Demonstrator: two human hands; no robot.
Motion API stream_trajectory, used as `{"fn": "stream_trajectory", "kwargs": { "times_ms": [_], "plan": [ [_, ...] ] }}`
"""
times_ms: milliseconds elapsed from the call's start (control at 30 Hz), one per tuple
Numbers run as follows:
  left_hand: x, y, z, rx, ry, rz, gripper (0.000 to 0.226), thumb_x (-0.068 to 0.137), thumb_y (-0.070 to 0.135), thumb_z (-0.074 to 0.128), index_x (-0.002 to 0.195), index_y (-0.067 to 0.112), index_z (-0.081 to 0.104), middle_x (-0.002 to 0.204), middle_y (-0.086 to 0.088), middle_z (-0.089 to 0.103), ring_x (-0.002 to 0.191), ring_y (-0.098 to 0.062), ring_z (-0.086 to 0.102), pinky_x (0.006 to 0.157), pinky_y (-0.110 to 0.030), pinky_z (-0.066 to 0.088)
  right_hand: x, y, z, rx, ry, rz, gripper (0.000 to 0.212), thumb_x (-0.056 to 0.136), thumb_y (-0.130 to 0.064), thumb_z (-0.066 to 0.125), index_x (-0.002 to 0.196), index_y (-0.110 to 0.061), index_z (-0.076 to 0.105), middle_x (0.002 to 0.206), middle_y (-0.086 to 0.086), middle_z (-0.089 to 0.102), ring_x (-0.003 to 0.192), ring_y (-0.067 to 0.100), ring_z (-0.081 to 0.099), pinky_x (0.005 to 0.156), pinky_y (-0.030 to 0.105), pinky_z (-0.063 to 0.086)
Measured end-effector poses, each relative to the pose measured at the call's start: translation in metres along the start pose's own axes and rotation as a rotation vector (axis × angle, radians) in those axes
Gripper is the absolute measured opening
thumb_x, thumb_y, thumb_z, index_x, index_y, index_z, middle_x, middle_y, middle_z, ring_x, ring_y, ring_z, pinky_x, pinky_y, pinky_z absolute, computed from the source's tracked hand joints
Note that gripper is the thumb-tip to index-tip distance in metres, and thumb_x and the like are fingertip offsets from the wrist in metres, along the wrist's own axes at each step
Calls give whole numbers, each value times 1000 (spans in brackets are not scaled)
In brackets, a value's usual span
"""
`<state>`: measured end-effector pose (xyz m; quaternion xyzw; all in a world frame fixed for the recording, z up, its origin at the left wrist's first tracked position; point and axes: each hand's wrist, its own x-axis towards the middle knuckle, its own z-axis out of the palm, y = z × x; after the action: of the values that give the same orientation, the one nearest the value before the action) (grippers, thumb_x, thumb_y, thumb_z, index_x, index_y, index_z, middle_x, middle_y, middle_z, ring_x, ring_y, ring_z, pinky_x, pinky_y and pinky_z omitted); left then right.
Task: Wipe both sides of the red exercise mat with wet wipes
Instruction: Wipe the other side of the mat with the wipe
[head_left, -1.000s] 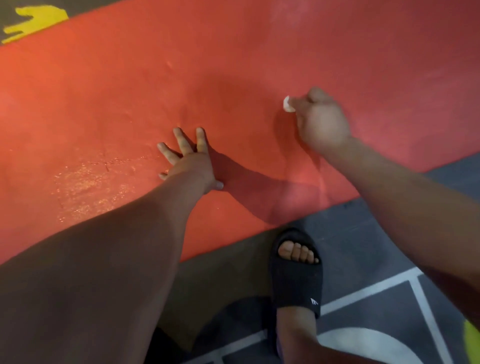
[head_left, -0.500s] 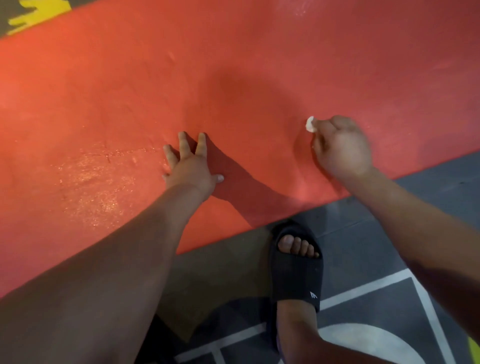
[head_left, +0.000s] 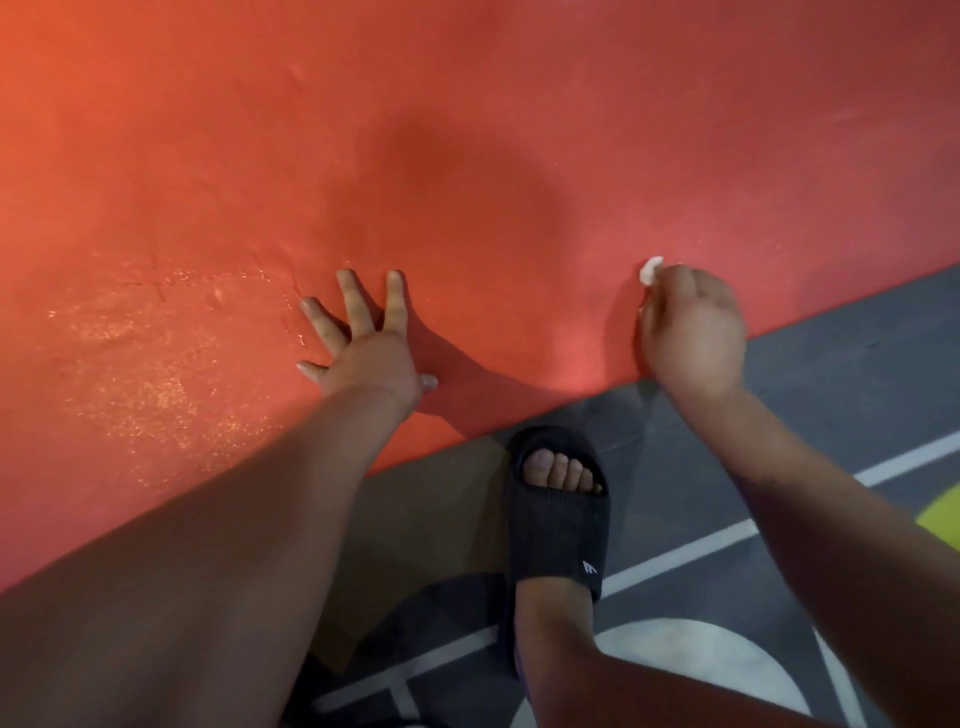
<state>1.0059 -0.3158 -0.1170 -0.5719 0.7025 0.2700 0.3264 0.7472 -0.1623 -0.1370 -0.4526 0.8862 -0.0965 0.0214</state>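
- The red mat (head_left: 467, 130) lies on the dark floor (head_left: 831, 374) and fills the upper part of the view.
- The left hand (head_left: 363, 353) presses flat on the mat, fingers (head_left: 356, 299) spread apart.
- The right hand (head_left: 691, 332) sits at the mat's near edge, fingers curled round a small white wipe (head_left: 650, 270).
- A foot in a black slipper (head_left: 558, 525) stands on the floor just beside the mat.

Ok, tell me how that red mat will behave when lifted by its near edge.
Probably floppy: the red mat shows creases beside the left hand, so it should bend rather than lift flat. Likely awkward, as it runs past the frame. The glistening patch may be slippery.
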Motion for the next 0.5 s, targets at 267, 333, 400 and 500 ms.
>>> {"fn": "stream_trajectory", "kwargs": {
  "times_ms": [267,333,400,500],
  "plan": [
    [0,4,-2,0,-25,-15,129,83,45,82,150,53,-28,154,6,-51,148,-41,-34,111,-78,20,-63,-49,9,122,-192,-562,36,81,-11,60,117,-13,66,92,6,63,86,31,57,74,43,46],
    [1,4,-2,13,-24,-20,129,83,45,81,149,53,-29,153,6,-51,148,-41,-35,111,-78,20,-45,-20,9,27,-78,-420,28,84,-11,57,111,-12,65,88,10,63,81,35,58,71,44,45],
    [1,4,-3,19,-29,-29,130,83,45,81,149,53,-30,152,6,-52,147,-41,-35,111,-78,19,-31,3,4,-23,19,-165,18,88,-10,57,104,-10,65,84,12,63,76,36,56,68,44,43],
    [-1,6,-4,16,-61,-50,130,84,44,80,150,48,-32,151,1,-54,146,-45,-35,111,-79,19,-46,-13,9,43,5,-141,22,83,-6,59,105,-6,66,84,13,63,76,36,56,70,44,42]
  ]
}}
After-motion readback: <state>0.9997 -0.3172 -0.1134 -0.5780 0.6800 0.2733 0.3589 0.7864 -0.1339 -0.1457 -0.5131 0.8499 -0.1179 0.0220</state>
